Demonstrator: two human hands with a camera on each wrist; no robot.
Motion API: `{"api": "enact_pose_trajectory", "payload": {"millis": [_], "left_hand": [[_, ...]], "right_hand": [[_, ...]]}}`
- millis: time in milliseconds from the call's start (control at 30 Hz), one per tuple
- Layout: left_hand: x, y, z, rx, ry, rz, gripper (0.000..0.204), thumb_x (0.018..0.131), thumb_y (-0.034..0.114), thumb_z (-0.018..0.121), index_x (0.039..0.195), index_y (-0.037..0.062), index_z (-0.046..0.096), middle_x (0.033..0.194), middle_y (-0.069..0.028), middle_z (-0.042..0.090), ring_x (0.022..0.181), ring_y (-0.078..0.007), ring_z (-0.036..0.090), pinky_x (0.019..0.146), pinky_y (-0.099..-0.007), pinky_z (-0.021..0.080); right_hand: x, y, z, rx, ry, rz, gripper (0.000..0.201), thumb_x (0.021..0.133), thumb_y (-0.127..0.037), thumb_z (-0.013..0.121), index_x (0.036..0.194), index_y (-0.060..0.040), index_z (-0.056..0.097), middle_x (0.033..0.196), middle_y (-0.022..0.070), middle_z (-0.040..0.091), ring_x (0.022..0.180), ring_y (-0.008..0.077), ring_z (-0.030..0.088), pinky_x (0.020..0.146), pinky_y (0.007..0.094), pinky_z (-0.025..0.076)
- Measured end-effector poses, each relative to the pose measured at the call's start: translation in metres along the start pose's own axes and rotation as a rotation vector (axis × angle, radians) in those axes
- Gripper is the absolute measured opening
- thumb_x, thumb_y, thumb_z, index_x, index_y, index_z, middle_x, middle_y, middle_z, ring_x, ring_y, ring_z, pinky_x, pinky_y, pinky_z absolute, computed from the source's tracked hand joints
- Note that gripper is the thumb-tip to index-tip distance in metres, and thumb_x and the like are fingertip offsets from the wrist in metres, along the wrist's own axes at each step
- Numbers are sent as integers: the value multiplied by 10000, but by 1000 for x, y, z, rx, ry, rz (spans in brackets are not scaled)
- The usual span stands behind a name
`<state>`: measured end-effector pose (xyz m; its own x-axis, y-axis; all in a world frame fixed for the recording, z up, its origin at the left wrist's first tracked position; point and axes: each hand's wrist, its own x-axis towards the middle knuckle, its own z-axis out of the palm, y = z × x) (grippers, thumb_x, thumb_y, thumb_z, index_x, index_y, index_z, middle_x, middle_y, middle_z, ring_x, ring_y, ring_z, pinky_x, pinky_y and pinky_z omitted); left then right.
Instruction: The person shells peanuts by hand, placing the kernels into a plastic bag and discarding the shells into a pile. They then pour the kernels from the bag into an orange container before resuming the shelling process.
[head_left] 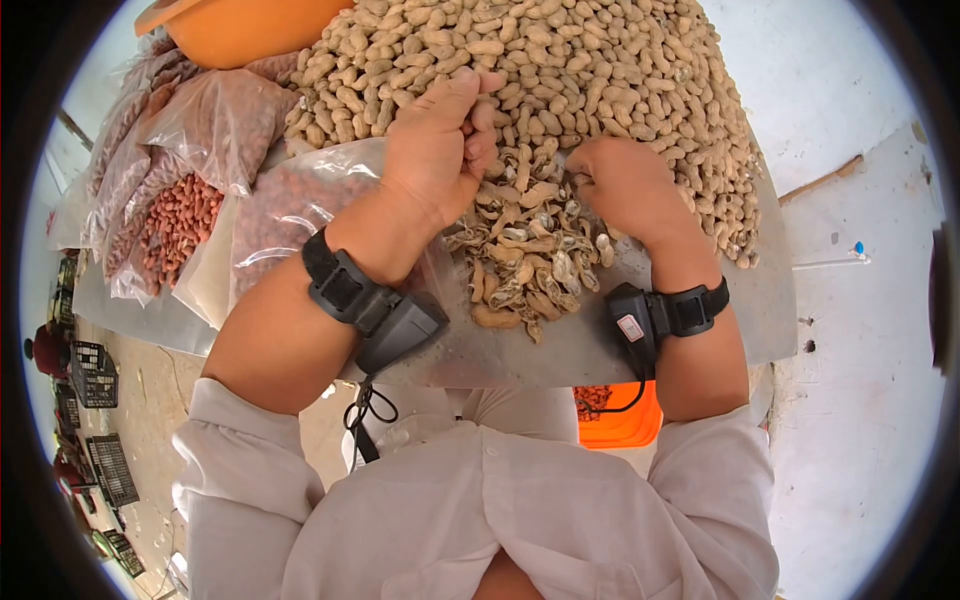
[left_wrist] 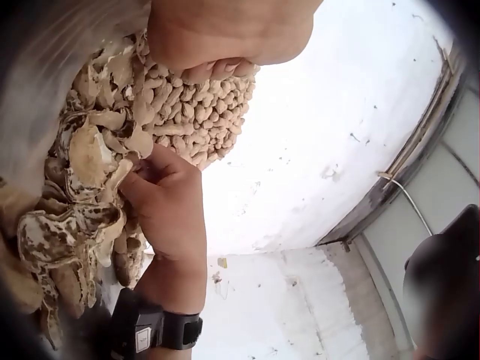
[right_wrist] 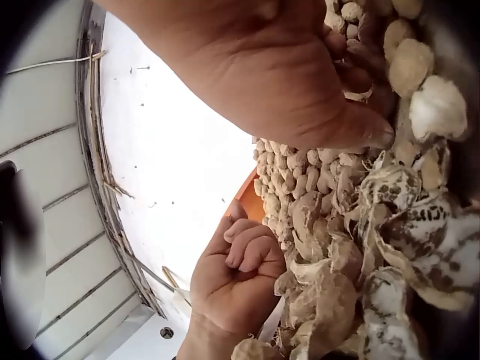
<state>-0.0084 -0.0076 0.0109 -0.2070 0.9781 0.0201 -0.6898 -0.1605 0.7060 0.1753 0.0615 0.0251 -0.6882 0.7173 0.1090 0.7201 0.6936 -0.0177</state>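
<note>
Surface [head_left: 700, 330]: a grey sheet is carrying everything, with its near edge lying just in front of the person's body so both forearms are reaching over it.
Peanut heap [head_left: 600, 70]: unshelled pods are piling up at the far side, within a short reach of both hands.
Bagged kernels [head_left: 175, 215]: clear bags of reddish kernels are sitting to the left, apart from the husks, with an orange basin [head_left: 235, 30] behind them.
Empty shells [head_left: 530, 265]: split husks are collecting between the two wrists, just below where the hands are working, seemingly dropped where they are opened.
Left hand [head_left: 440, 150]: its grip is curling closed at the foot of the heap, fingers folded in; whether a pod is inside, I cannot tell.
Right hand [head_left: 625, 185]: knuckles are bending down into the shells at the heap's edge, fingertips pressing among pods; a pinched pod is not clearly showing.
</note>
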Motion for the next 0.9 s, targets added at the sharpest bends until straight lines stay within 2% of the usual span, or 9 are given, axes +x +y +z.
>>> {"api": "enact_pose_trajectory", "payload": {"millis": [100,200,300,400,500,700,733,800,900], "left_hand": [[1,0,-1,-4,-7,-5,184,943,184,504,1039,39,564,665,24,454,525,-67,326,456,-198,271],[1,-2,-1,48,-72,-14,184,932,138,520,1064,25,580,673,21,460,532,-63,340,454,-188,277],[3,-5,-5,104,-141,-32,198,903,91,565,1081,8,595,681,22,475,540,-57,364,458,-183,297],[-3,-7,0,174,-177,-55,219,874,70,608,1082,2,606,703,18,507,545,-52,387,466,-183,315],[-10,-6,9,255,-191,-5,248,855,75,639,1091,5,606,715,17,528,544,-50,394,465,-187,314],[-12,-10,7,455,-205,184,223,857,136,656,1037,6,631,705,39,526,554,-38,376,470,-186,306],[-10,-10,5,501,-215,207,228,859,159,658,1023,3,640,702,36,538,559,-34,408,475,-183,327],[-7,-9,2,593,-233,254,248,861,206,662,995,-3,657,696,31,564,570,-25,470,484,-178,368],[-11,-5,6,836,-193,299,230,877,201,635,958,-14,648,687,28,569,599,-35,484,520,-196,396]], "right_hand": [[-1,4,2,190,309,-92,187,724,-65,599,891,-48,683,809,144,647,805,266,647,694,386,507],[0,2,-9,786,336,56,154,770,-58,617,912,-25,668,803,108,664,772,175,656,667,311,517],[0,-7,-9,1492,394,-91,125,801,-35,644,923,-9,647,830,89,670,764,121,638,674,244,511],[3,-9,-2,1672,381,-178,140,808,-1,652,945,-2,624,882,101,674,779,143,637,697,240,516],[7,-12,8,1687,386,-195,171,783,8,685,940,-7,618,883,90,673,784,125,629,699,229,508],[3,-15,5,1457,401,-170,218,783,0,687,990,2,619,869,58,665,782,102,618,712,231,507],[2,-17,3,1442,390,-165,235,786,-2,685,1011,5,618,864,54,660,775,102,617,705,230,508],[0,-20,0,1414,366,-155,269,790,-7,681,1052,10,616,853,46,651,762,101,614,692,230,511],[0,-18,-3,1447,209,-203,310,802,-14,669,1104,17,607,845,44,635,758,107,615,657,229,516]]}}
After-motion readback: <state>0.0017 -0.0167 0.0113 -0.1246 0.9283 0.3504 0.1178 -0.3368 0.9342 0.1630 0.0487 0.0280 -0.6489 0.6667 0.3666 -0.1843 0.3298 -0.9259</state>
